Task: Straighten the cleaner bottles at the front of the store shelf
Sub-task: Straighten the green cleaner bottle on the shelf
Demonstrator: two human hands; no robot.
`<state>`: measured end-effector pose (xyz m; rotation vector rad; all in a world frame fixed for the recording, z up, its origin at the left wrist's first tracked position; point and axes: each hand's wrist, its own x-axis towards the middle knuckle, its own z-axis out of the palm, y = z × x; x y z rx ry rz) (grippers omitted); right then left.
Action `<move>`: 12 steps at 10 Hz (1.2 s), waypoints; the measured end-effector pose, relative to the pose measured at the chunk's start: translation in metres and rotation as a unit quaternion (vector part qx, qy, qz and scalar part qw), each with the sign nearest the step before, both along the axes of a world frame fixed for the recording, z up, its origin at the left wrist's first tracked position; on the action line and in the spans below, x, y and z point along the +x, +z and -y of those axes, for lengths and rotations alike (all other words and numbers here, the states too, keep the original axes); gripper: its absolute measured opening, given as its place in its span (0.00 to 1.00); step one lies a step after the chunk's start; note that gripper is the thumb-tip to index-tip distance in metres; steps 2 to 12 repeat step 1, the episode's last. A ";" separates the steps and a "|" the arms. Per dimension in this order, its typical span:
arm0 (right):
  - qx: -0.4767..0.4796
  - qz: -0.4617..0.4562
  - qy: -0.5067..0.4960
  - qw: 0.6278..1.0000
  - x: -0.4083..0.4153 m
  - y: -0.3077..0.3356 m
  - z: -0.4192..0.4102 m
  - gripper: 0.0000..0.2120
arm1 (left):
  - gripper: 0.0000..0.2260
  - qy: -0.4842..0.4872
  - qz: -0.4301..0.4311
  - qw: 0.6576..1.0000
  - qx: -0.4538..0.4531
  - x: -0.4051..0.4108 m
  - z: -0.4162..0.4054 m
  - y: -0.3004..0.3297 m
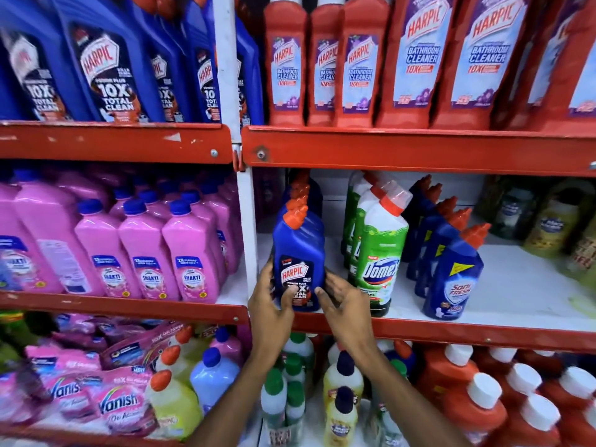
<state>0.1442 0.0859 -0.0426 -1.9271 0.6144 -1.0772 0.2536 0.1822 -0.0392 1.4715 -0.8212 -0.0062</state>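
Note:
A small blue Harpic bottle with an orange cap stands upright at the front left of the middle shelf, heading a row of the same bottles. My left hand wraps its lower left side, thumb across the label. My right hand touches its lower right side with fingers spread. To the right stand a green Domex bottle and a blue Sani Fresh bottle, each fronting its own row.
Pink Shakti bottles fill the left bay. Large blue Harpic bottles and red Harpic bathroom cleaners sit above. Below are Vanish pouches and orange bottles. A white upright post divides the bays.

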 end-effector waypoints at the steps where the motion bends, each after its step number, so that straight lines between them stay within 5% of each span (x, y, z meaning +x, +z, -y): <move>1: 0.008 0.012 -0.005 1.000 -0.002 0.003 -0.005 0.23 | 0.29 0.006 0.025 1.000 -0.002 -0.003 -0.005 0.004; 12: 0.008 0.012 -0.005 1.000 -0.002 0.003 -0.005 0.23 | 0.29 0.006 0.025 1.000 -0.002 -0.003 -0.005 0.004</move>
